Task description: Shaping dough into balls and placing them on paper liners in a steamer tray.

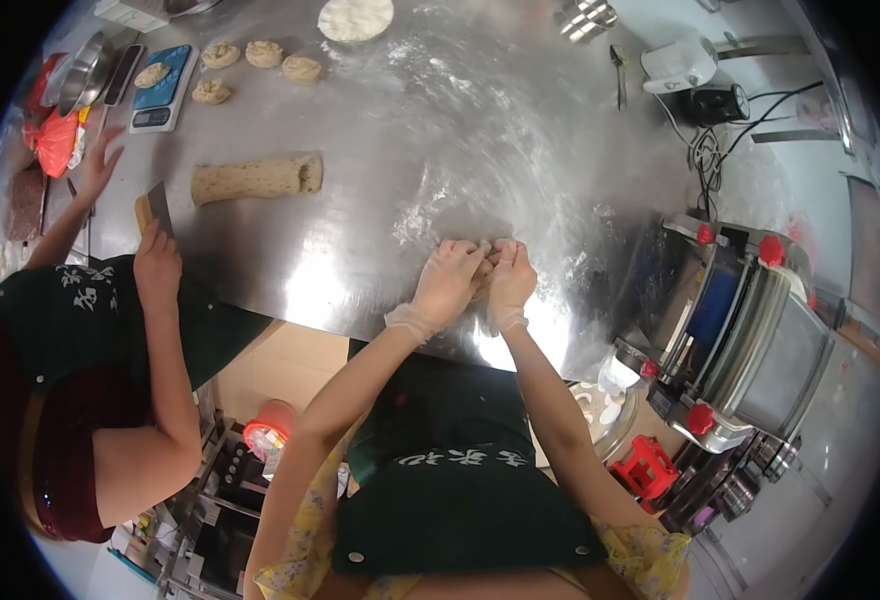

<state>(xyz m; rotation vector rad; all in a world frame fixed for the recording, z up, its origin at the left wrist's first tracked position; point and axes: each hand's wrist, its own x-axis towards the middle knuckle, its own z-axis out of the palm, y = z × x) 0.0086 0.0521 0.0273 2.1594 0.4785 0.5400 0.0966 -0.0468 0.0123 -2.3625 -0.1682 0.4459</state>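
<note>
My left hand (446,284) and my right hand (512,284), both in thin clear gloves, meet over the floured steel table (380,240) close to its near edge. Their fingers are closed together on a small piece of dough (481,290), mostly hidden beneath them. To the left lies a thick log of speckled dough (255,180) with a hollowed right end. Farther back sit several dough pieces (264,54), and a round bowl of flour (356,18) stands at the far edge.
At the left, a co-worker's hand (158,256) grips a dough scraper (156,210); the other reaches toward a blue-topped scale (165,88) bearing dough. A steel rolling machine (750,330) with red knobs stands right. Cables (705,150) and a spoon (619,76) lie far right.
</note>
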